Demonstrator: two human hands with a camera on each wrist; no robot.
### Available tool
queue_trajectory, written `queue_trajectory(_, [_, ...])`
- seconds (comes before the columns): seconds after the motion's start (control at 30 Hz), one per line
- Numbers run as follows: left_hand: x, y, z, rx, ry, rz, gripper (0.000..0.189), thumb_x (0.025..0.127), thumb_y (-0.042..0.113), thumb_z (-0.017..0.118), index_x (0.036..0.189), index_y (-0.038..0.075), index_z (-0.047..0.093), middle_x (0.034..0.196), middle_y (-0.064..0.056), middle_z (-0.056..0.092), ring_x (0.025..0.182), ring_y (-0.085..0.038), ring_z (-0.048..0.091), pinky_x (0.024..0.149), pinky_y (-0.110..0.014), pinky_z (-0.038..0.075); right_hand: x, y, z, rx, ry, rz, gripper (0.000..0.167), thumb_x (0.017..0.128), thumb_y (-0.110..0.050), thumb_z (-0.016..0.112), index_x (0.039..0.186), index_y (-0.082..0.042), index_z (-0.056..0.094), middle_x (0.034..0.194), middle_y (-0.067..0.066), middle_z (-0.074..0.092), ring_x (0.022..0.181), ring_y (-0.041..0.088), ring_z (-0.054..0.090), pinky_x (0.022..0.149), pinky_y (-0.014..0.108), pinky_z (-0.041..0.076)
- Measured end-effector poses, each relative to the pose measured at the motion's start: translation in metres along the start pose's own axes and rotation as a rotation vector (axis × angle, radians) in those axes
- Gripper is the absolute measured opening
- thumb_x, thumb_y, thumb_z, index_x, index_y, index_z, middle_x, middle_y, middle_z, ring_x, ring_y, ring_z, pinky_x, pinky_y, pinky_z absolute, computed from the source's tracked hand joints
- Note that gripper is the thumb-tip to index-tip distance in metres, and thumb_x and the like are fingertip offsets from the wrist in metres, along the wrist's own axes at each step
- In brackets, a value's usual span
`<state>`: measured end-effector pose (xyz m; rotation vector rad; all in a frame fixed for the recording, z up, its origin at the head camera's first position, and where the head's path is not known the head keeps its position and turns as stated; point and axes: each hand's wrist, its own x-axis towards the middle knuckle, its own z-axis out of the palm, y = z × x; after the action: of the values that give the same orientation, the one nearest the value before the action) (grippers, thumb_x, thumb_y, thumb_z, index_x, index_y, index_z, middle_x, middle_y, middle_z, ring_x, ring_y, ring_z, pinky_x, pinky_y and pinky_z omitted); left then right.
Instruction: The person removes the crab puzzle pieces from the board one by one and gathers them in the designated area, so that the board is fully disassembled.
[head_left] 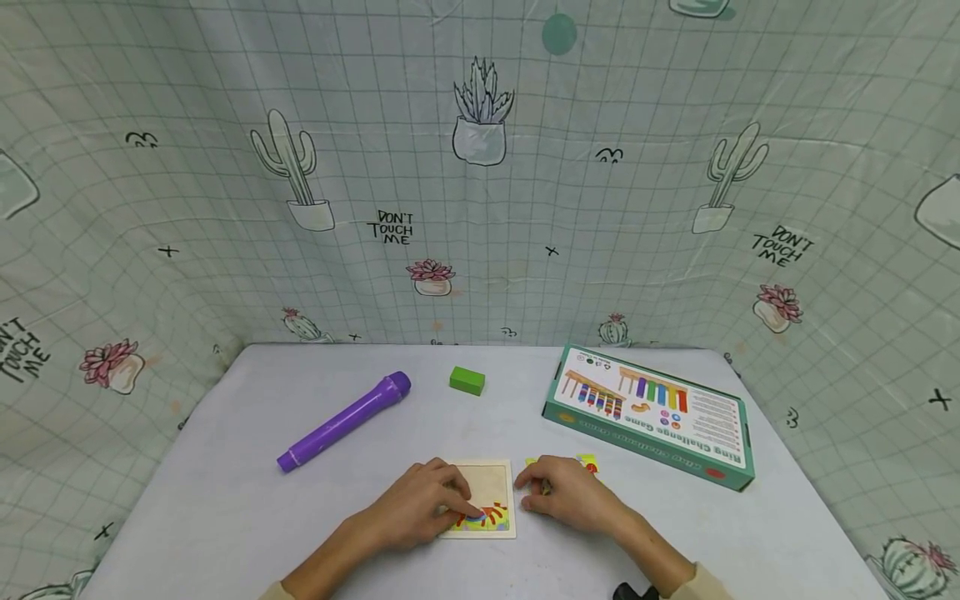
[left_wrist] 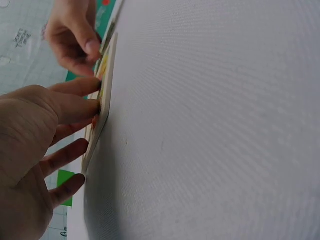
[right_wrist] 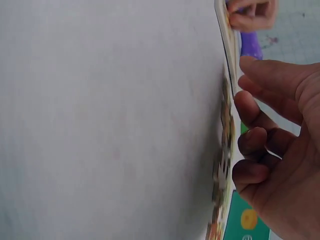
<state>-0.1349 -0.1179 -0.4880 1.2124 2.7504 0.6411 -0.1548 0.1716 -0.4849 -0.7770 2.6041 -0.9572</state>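
A square wooden puzzle board [head_left: 483, 477] lies flat at the front middle of the table, with brightly coloured puzzle pieces [head_left: 491, 518] along its near side. My left hand [head_left: 426, 504] rests over the board's left part, thumb and index fingertip touching the pieces; its other fingers spread along the board's edge in the left wrist view. Just right of the board hovers my right hand [head_left: 570, 493], fingers loosely bent with nothing seen between them. Loose puzzle pieces [head_left: 588, 462] lie beneath and behind that hand, partly hidden; edge-on, they form a row in the right wrist view.
A purple microphone-shaped stick [head_left: 343, 423] lies at the left. Behind the board sits a green block [head_left: 467, 381]. The Ring Challenge Game box [head_left: 652, 412] lies at the back right. A black object [head_left: 633, 592] shows at the front edge. Patterned cloth [head_left: 480, 208] surrounds the table.
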Motion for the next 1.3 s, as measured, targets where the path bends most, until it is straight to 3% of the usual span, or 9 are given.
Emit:
queue_trajectory(0.27, [-0.001, 0.000, 0.000, 0.014, 0.001, 0.017, 0.030, 0.093, 0.020, 0.072, 0.114, 0.041, 0.076, 0.110, 0.014, 0.064, 0.109, -0.011, 0.052, 0.084, -0.031, 0.043, 0.000, -0.012, 0.011, 0.071, -0.079, -0.015, 0.024, 0.088, -0.026, 0.078, 0.111, -0.019, 0.077, 0.080, -0.014, 0.056, 0.071, 0.002, 0.051, 0.064, 0.022, 0.043])
queue_trajectory(0.4, [-0.002, 0.000, 0.000, 0.040, 0.011, 0.042, 0.032, 0.092, 0.019, 0.073, 0.114, 0.042, 0.076, 0.110, 0.013, 0.064, 0.109, -0.011, 0.053, 0.083, -0.031, 0.043, 0.002, -0.015, 0.012, 0.062, -0.085, -0.020, 0.022, 0.088, -0.025, 0.078, 0.109, -0.019, 0.078, 0.081, -0.015, 0.058, 0.071, 0.001, 0.052, 0.064, 0.022, 0.045])
queue_trajectory(0.63, [-0.001, 0.000, 0.000, 0.089, 0.015, 0.062, 0.032, 0.091, 0.020, 0.073, 0.114, 0.043, 0.075, 0.110, 0.014, 0.063, 0.110, -0.011, 0.053, 0.083, -0.033, 0.044, 0.004, -0.019, 0.015, 0.032, -0.080, -0.022, 0.031, 0.089, -0.028, 0.077, 0.117, -0.015, 0.076, 0.079, -0.016, 0.056, 0.070, 0.000, 0.050, 0.063, 0.020, 0.043])
queue_trajectory(0.9, [-0.001, 0.001, 0.000, 0.093, 0.003, 0.056, 0.031, 0.092, 0.020, 0.072, 0.115, 0.042, 0.075, 0.112, 0.012, 0.064, 0.111, -0.012, 0.053, 0.085, -0.036, 0.045, 0.008, -0.023, 0.020, 0.015, -0.048, -0.065, 0.017, 0.088, -0.022, 0.078, 0.103, -0.016, 0.077, 0.077, -0.016, 0.054, 0.069, -0.001, 0.050, 0.065, 0.020, 0.043])
queue_trajectory(1.3, [-0.002, 0.004, 0.000, 0.096, 0.012, 0.029, 0.029, 0.092, 0.022, 0.073, 0.112, 0.043, 0.076, 0.111, 0.014, 0.064, 0.110, -0.011, 0.053, 0.086, -0.037, 0.045, 0.010, -0.030, 0.018, 0.080, -0.017, -0.013, 0.012, 0.086, -0.014, 0.075, 0.089, -0.024, 0.069, 0.080, -0.014, 0.058, 0.072, 0.002, 0.051, 0.065, 0.022, 0.043])
